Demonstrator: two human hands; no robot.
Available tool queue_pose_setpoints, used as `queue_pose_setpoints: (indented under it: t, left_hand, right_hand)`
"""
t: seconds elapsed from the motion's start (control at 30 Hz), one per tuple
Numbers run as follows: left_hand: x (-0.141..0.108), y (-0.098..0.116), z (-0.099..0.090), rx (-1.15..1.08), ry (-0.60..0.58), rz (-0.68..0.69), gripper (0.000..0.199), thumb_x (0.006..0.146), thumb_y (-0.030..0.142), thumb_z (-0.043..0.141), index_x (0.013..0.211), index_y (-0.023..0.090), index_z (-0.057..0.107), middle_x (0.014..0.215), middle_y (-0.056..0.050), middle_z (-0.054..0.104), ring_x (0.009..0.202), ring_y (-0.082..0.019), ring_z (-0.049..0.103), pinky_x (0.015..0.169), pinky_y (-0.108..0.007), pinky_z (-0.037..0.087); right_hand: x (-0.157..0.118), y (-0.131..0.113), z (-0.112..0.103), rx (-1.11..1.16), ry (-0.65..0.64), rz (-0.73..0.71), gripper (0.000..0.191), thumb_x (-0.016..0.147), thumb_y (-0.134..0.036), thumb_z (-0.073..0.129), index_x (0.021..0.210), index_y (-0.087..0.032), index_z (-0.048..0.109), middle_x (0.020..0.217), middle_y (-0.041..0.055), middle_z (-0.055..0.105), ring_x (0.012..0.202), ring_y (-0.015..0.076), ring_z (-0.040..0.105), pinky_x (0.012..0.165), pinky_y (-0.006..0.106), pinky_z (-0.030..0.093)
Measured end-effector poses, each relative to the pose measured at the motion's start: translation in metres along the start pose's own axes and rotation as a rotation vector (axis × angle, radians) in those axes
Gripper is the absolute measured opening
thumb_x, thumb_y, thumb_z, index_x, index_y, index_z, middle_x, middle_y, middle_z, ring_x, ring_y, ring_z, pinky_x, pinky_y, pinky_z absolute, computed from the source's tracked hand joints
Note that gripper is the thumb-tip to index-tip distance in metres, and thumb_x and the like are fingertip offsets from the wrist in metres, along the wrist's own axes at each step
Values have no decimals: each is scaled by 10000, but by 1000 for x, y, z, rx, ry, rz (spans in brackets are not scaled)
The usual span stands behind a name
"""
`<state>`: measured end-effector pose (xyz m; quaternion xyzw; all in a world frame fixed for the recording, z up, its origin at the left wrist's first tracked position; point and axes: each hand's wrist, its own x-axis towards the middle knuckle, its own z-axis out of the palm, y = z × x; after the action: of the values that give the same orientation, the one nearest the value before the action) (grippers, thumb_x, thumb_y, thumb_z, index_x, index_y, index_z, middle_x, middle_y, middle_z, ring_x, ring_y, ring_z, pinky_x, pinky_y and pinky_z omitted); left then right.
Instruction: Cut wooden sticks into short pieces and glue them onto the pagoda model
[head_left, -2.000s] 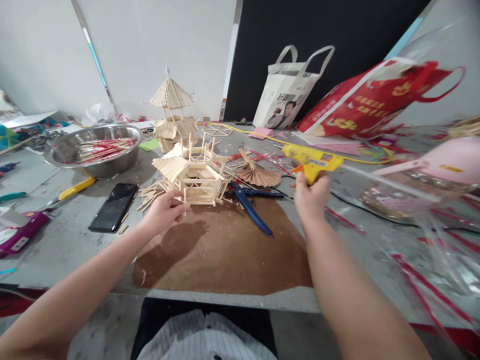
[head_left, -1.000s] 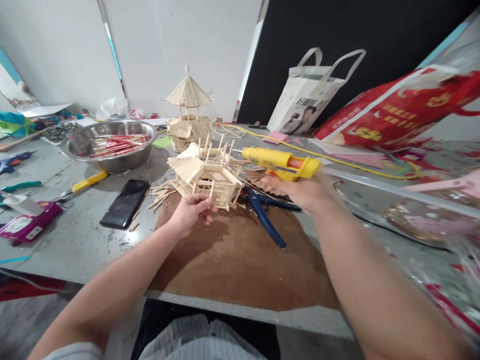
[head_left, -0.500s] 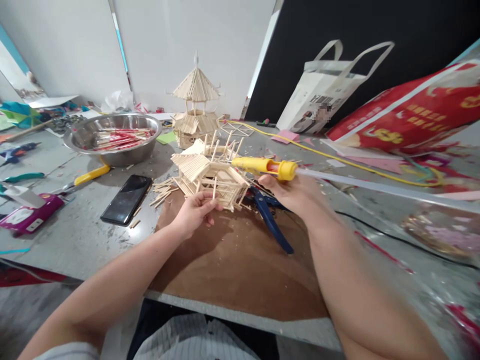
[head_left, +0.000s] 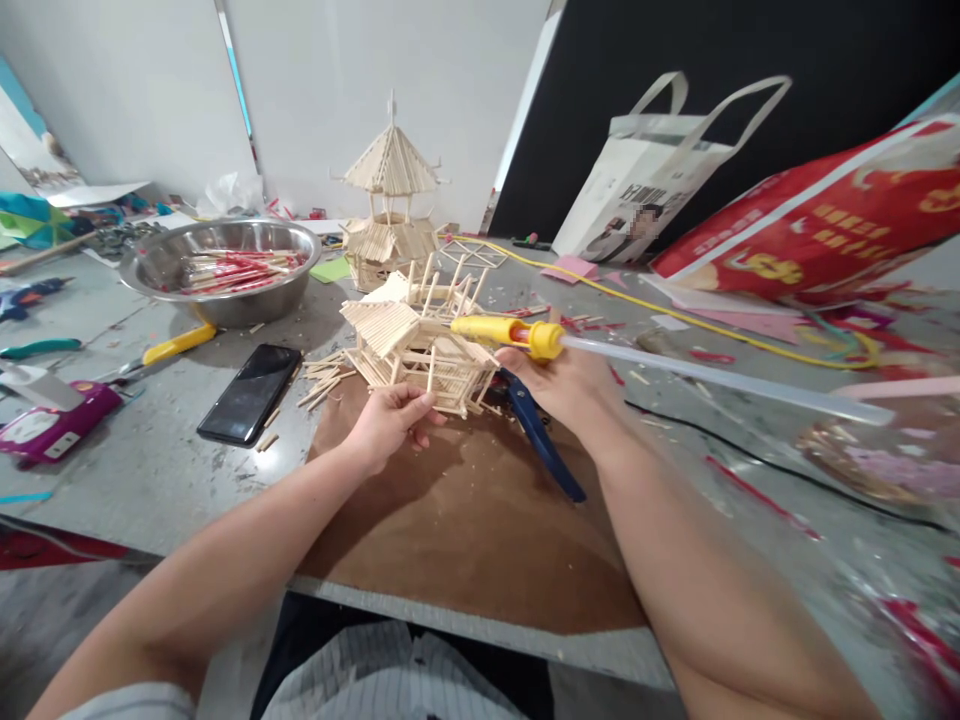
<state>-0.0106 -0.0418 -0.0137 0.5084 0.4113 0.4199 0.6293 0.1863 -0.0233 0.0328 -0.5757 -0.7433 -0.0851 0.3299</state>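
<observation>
My left hand [head_left: 395, 425] has thumb and fingers closed on the front edge of a stick-built pavilion model [head_left: 450, 378], beside one of its upright sticks. Roof panels of thin sticks cover part of the model, and bare sticks jut up at its top. My right hand [head_left: 566, 385] grips a yellow hot glue gun [head_left: 506, 330], its nozzle pointing left over the model. A long clear glue stick [head_left: 720, 375] sticks out of the gun's rear. Below my right hand lie blue-handled pliers [head_left: 544, 440]; their head is partly hidden.
A finished stick pagoda [head_left: 390, 195] stands behind. To the left are a steel bowl [head_left: 259, 308] of red-tipped sticks, a black phone [head_left: 250, 395], a yellow-handled tool [head_left: 180, 344] and a purple power strip [head_left: 67, 425]. A brown board [head_left: 465, 540] lies in front; a black cable [head_left: 757, 462] runs rightward.
My right hand has moved left with the glue gun, bringing the nozzle farther over the model. My left hand keeps its hold in nearly the same place.
</observation>
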Motion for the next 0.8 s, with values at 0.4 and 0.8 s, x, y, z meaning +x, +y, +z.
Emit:
queue_pose_setpoints:
  t: [0.4, 0.8]
  left_hand:
    - [1, -1, 0, 36, 12, -10, 279, 682, 395, 602, 714, 132, 516, 642, -16, 621, 359, -40, 458, 364, -170, 359]
    - [2, -2, -1, 41, 12, -11, 301, 666, 414, 611, 717, 133, 517, 632, -11, 623, 359, -37, 456, 362, -163, 351]
  right_hand:
    - [-3, 4, 8, -44, 47, 31, 605, 708, -679, 342, 861, -167, 627, 765, 105, 658, 743, 247, 609, 554, 284, 416]
    - [-5, 4, 11, -81, 77, 33, 614, 698, -693, 336, 807, -151, 605, 708, 105, 646, 676, 225, 601, 519, 264, 400]
